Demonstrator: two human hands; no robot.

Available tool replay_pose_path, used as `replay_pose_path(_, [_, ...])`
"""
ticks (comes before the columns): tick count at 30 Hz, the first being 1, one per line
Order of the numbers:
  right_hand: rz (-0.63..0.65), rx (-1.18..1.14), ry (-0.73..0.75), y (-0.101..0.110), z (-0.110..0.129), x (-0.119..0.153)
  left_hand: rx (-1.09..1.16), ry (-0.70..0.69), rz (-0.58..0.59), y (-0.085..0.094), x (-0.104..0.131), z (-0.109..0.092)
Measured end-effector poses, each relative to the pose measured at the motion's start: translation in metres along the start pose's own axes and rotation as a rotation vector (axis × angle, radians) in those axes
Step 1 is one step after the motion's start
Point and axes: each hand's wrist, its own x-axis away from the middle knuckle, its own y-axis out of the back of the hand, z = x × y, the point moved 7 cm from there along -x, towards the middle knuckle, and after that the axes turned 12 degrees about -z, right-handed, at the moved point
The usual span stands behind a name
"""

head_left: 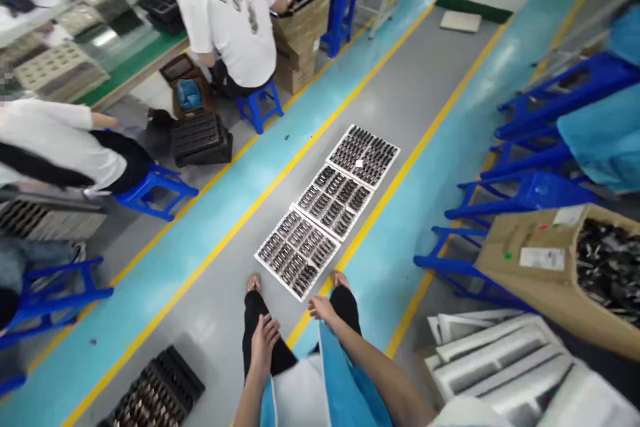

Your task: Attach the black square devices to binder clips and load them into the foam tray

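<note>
My left hand (265, 341) is in front of my body at the lower middle, over my dark trouser leg, its fingers loosely bent and apart, holding nothing. To its right, my right hand (321, 308) hangs near the edge of my blue apron (345, 380), fingers loosely curled, with nothing visible in them. Beyond my feet, three white trays lie end to end on the floor: a near tray (260, 257), a middle tray (343, 238) and a far tray (397, 155). Rows of small dark parts fill them. Neither hand touches a tray.
Seated people in white shirts (240, 20) work at the left bench. Black trays (200, 137) stand by them, another stack (167, 383) at bottom left. At right are blue stools (550, 190), a carton (530, 250) of dark parts and stacked white trays (495, 353). Yellow lines cross the floor.
</note>
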Motion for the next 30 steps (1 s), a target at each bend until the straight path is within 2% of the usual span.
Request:
replay_pose_path(2, [-0.022, -0.167, -0.167, -0.060, -0.039, -0.031, -0.083, 0.070, 0.030, -0.013, -0.077, -0.017])
replay_pose_path(4, [-0.060, -0.344, -0.297, -0.116, -0.083, -0.066, -0.144, 0.117, 0.007, -0.024, -0.161, -0.030])
replay_pose_path(6, [-0.093, -0.498, -0.400, -0.164, -0.132, -0.103, -0.184, 0.145, -0.044, -0.035, -0.246, -0.036])
replay_pose_path(8, [-0.113, -0.622, -0.485, -0.206, -0.184, -0.144, -0.212, 0.165, -0.087, -0.048, -0.326, -0.032])
replay_pose_path(10, [-0.141, -0.801, -0.578, -0.243, -0.235, -0.189, -0.231, 0.182, -0.110, -0.063, -0.397, -0.019])
replay_pose_path(13, [-0.211, -1.123, -0.714, -0.291, -0.299, -0.267, -0.248, 0.198, -0.127, -0.086, -0.491, 0.013])
replay_pose_path(15, [-0.225, -1.266, -0.754, -0.316, -0.327, -0.325, -0.253, 0.192, -0.137, -0.101, -0.547, 0.037])
replay_pose_path(17, [-0.194, -1.365, -0.731, -0.335, -0.342, -0.383, -0.258, 0.173, -0.140, -0.119, -0.596, 0.059])
replay_pose_path(20, [-0.159, -1.461, -0.614, -0.351, -0.350, -0.458, -0.261, 0.123, -0.095, -0.154, -0.656, 0.082])
replay_pose_path(23, [-0.206, -1.476, -0.531, -0.358, -0.356, -0.505, -0.270, 0.051, -0.019, -0.189, -0.691, 0.092])
replay_pose_path(26, [-0.248, -1.460, -0.468, -0.358, -0.357, -0.525, -0.275, -0.004, 0.057, -0.212, -0.699, 0.092])
replay_pose_path(30, [-0.263, -1.493, -0.374, -0.345, -0.346, -0.532, -0.194, -0.010, 0.213, -0.232, -0.689, 0.088])
